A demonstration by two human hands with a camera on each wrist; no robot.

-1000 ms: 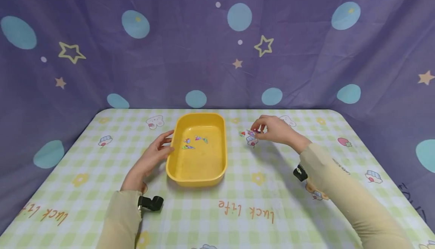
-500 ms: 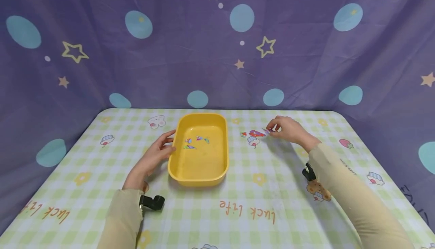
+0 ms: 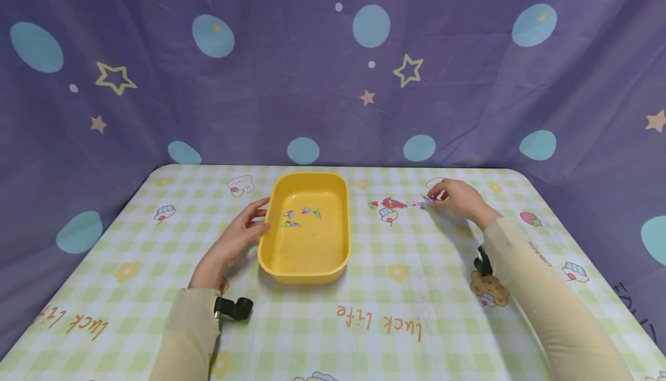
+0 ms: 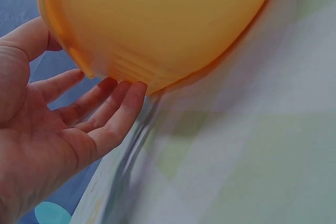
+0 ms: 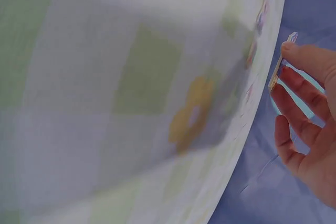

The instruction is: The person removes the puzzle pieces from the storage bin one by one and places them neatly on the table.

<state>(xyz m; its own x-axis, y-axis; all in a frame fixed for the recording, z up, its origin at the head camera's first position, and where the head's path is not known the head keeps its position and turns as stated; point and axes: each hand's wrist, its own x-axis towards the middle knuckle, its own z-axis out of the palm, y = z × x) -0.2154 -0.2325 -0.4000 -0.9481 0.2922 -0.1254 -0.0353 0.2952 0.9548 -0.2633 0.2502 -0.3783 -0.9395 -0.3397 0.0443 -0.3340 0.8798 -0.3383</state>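
Left hand (image 3: 235,241): fingers spread and only slightly bent, well open. Fingertips rest against the left wall of the yellow tray (image 3: 304,259); the left wrist view shows them touching its outer side near the underside, the thumb set apart by the rim. It grips nothing between thumb and fingers.

Right hand (image 3: 460,200): thumb and nearest fingertips drawn nearly together, pinching a small flat piece (image 5: 278,70) by its faces. The right wrist view shows the piece tilted, its pale thin edge visible, the last finger loosely bent and apart from it. Whether the piece touches the surface (image 3: 364,277) cannot be told from the head view.

Piece positions: the held one is to the right of the tray, well apart from it, at the right end of a rough row. Next in that row, just beside the fingertips, lies a pink-and-purple piece (image 3: 415,204); then a red-and-purple piece (image 3: 393,203); nearest the tray, a small red-and-green piece (image 3: 373,204). Inside the tray, a small group of coloured pieces (image 3: 291,224) lies on the floor, left of and around its middle. Prints on them too small to read.

Surroundings: checked cloth over the surface, purple curtain (image 3: 333,121) behind.
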